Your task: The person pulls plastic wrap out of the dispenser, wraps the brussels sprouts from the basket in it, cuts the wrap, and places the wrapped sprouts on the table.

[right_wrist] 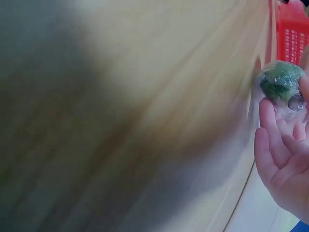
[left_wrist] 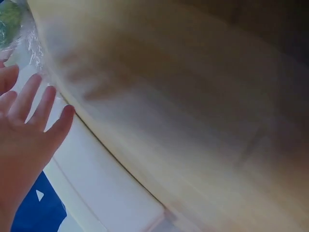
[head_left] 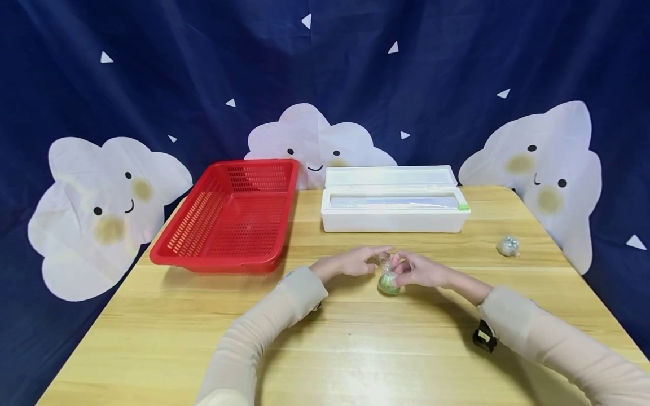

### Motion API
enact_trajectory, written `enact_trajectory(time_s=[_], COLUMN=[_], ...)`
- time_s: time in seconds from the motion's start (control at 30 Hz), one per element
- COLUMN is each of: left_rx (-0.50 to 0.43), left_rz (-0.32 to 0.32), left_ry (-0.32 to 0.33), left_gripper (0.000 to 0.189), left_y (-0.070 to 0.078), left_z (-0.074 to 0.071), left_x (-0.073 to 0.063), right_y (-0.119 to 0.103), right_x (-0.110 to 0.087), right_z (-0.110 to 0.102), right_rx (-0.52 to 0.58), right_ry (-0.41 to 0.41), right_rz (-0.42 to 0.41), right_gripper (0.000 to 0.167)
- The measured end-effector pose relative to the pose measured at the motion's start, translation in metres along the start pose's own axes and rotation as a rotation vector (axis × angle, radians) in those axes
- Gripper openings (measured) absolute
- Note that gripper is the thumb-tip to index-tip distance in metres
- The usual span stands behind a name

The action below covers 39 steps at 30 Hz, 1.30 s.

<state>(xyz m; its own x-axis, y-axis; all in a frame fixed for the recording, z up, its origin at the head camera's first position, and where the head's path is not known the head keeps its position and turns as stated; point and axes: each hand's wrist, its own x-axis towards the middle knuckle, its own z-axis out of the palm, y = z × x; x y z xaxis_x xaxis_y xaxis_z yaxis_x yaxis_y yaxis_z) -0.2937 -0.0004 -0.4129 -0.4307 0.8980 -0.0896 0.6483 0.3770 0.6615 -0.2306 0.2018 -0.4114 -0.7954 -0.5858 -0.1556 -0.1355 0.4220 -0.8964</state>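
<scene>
A rounded green bundle in clear plastic wrap (head_left: 389, 283) stands close over the table between the two hands, its gathered film pointing up. My right hand (head_left: 418, 270) pinches the bundle near its top from the right. From the left, my left hand (head_left: 352, 262) pinches at the gathered film. In the left wrist view, the outer fingers of the left hand (left_wrist: 31, 121) are spread beside the wrap, while its thumb is out of frame. The right wrist view shows the green bundle (right_wrist: 281, 82) just above the right hand's (right_wrist: 285, 154) fingers.
A red plastic basket (head_left: 223, 261) stands at the back left. Behind the hands is a white cling-film box (head_left: 393, 221) with its lid raised and a green slider at its right end. A small wrapped ball (head_left: 508, 246) lies on the wooden table (head_left: 325, 361) at the right.
</scene>
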Motion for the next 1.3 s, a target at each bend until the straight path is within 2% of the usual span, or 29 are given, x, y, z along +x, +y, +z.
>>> enact_trajectory(time_s=[0.17,0.27,0.4,0.53,0.63,0.87,0.97,1.1,1.2,1.3], left_rx=[0.017,0.081,0.24,0.395,0.469,0.595,0.6,0.549,0.491,0.401], left_rz=[0.043,0.067,0.028,0.003,0.005,-0.068,-0.081,-0.103,-0.139,-0.165], left_ry=[0.142,0.185,0.195,0.177,0.173,0.218,0.229,0.228,0.215,0.186], left_gripper=[0.058,0.053,0.043,0.039,0.04,0.04,0.037,0.037,0.038,0.037], left_y=[0.003,0.008,0.016,0.019,0.018,0.021,0.021,0.019,0.016,0.013], left_z=[-0.003,-0.002,0.001,0.006,0.01,0.018,0.019,0.018,0.016,0.011], left_x=[-0.003,-0.007,-0.013,-0.014,-0.011,-0.004,-0.003,-0.003,-0.002,-0.002], right_y=[0.002,0.003,0.004,0.006,0.006,0.006,0.007,0.009,0.009,0.009], right_x=[0.004,0.004,0.002,0.002,0.004,0.007,0.003,-0.001,0.001,0.004], right_z=[-0.004,-0.005,-0.004,-0.004,-0.004,0.0,0.002,0.006,0.009,0.008], right_rx=[-0.02,-0.076,-0.185,-0.27,-0.293,-0.338,-0.367,-0.44,-0.5,-0.498], right_ry=[-0.008,0.011,0.089,0.168,0.192,0.237,0.232,0.202,0.211,0.206], right_rz=[-0.012,-0.045,-0.08,-0.088,-0.082,-0.087,-0.137,-0.217,-0.225,-0.192], right_gripper=[0.028,0.02,0.014,0.012,0.014,0.029,0.036,0.04,0.036,0.028])
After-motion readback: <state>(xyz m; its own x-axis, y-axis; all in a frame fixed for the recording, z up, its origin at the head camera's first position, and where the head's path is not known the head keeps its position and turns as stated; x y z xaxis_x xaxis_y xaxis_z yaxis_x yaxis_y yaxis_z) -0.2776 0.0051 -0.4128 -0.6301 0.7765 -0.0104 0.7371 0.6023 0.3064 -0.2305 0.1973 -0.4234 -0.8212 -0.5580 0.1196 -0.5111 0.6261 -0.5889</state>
